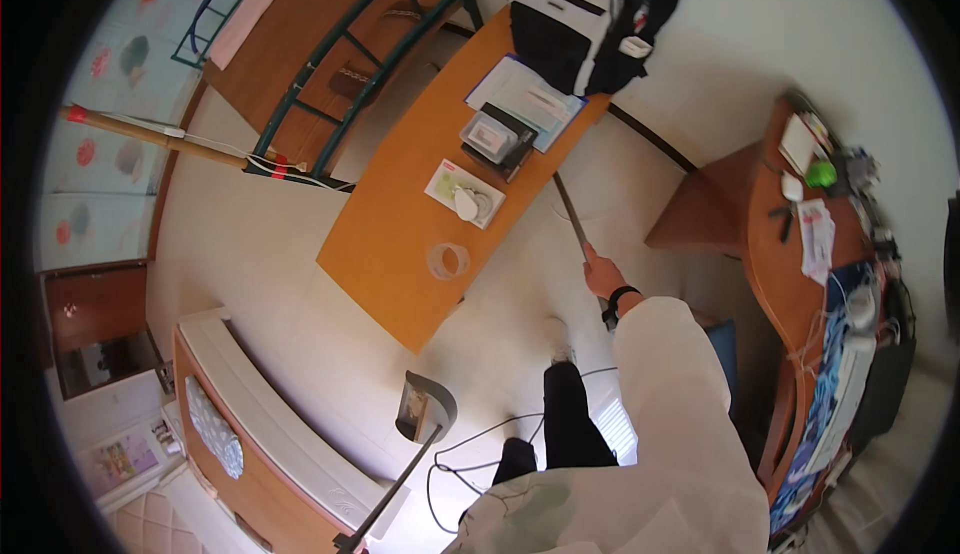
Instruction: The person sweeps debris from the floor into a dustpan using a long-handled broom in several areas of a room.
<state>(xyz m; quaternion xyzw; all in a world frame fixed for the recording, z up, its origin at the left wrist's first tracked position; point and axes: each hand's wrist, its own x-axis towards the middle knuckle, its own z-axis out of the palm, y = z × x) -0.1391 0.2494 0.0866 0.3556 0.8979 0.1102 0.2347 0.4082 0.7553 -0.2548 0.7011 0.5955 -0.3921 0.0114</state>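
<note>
My right hand (604,274), below a white sleeve and a black wristband, is wrapped round a long dark grey pole (571,209). The pole slants toward the orange-brown table (385,254), and its far end goes out of sight at the table's edge, so I cannot tell what is on it. To the left of my legs a grey long-handled dustpan (428,406) stands on the floor, its dark handle running down to the lower left. My left hand is not in view.
The table bears a backpack (565,9), papers, a clear plastic box (490,138), a white package (465,195) and a tape roll (447,261). A black cable (470,443) loops near my feet (561,339). A cluttered desk (765,244) stands right; a green metal ladder (345,84) stands beyond the table.
</note>
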